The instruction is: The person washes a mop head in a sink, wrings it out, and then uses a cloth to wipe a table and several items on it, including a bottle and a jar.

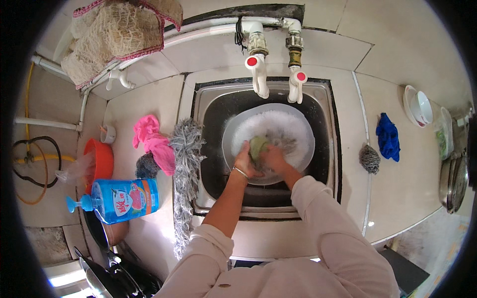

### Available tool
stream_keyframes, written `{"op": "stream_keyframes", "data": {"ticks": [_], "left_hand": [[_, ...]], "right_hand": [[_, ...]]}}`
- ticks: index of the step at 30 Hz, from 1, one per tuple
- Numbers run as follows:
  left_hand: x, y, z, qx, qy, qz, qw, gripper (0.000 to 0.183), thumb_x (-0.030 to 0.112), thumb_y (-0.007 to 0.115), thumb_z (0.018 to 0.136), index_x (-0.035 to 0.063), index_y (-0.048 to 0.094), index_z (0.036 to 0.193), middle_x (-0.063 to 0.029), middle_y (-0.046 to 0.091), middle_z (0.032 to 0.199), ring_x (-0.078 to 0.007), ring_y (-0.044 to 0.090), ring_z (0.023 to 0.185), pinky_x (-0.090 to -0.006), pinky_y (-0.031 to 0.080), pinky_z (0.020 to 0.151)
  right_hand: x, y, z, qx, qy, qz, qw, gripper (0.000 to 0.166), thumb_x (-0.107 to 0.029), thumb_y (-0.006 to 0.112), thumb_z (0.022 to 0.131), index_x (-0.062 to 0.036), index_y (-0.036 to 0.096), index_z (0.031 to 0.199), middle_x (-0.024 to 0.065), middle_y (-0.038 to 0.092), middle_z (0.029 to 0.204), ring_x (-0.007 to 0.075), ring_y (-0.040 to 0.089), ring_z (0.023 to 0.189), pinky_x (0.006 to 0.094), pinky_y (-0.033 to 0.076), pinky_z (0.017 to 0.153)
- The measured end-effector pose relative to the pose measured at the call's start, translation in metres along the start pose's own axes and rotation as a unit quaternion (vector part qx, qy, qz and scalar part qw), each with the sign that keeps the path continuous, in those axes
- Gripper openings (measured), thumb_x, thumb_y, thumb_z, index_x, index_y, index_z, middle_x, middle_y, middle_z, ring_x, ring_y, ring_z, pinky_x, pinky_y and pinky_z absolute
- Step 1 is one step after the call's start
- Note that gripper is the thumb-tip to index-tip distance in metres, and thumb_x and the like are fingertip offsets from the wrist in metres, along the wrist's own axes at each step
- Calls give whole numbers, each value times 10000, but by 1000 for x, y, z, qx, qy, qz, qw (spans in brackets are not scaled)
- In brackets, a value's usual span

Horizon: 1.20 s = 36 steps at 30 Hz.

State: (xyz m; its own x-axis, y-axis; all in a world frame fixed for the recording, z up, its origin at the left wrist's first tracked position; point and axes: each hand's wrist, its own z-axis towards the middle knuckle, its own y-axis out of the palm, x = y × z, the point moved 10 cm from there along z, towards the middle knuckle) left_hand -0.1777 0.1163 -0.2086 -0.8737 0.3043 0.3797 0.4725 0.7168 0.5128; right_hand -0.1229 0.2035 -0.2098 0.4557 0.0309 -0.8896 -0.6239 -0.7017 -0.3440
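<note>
A translucent plastic basin filled with suds stands in the steel sink. Inside it, my left hand, with a bracelet at the wrist, grips the left side of a green object, either a cloth or a scrubbing pad. My right hand is against the same object from the right and is blurred, so its fingers do not show clearly. Foam and blur hide whatever lies lower in the basin.
Two taps overhang the sink's back. Left are a grey stringy cloth, a pink cloth, a dark scourer, a dish soap bottle and a red bowl. Right are a steel-wool scourer, a blue cloth and white bowls.
</note>
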Motion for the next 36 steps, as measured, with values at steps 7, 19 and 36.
{"op": "stream_keyframes", "data": {"ticks": [7,19,36], "left_hand": [[36,-3,-8,-74,238,207,946,454,442,383,855,51,513,1045,-88,573,923,-243,542,850,-355,433,740],[31,-23,-23,131,131,282,942,546,429,385,868,100,301,1296,-112,388,1170,-248,411,1045,-440,401,817],[-1,72,-54,-169,67,-105,978,135,186,592,777,89,547,859,-44,560,815,-152,539,759,-361,454,656]], "right_hand": [[-179,20,-87,102,-320,-209,918,215,-290,535,724,-83,559,672,113,549,664,289,553,628,399,439,593],[-5,-41,5,-12,-52,-337,940,286,-280,515,766,-6,586,807,136,571,687,293,563,637,398,458,638],[-185,-49,-114,-73,-418,-188,886,174,-43,596,626,-52,523,784,131,531,818,273,552,717,367,453,610]]}}
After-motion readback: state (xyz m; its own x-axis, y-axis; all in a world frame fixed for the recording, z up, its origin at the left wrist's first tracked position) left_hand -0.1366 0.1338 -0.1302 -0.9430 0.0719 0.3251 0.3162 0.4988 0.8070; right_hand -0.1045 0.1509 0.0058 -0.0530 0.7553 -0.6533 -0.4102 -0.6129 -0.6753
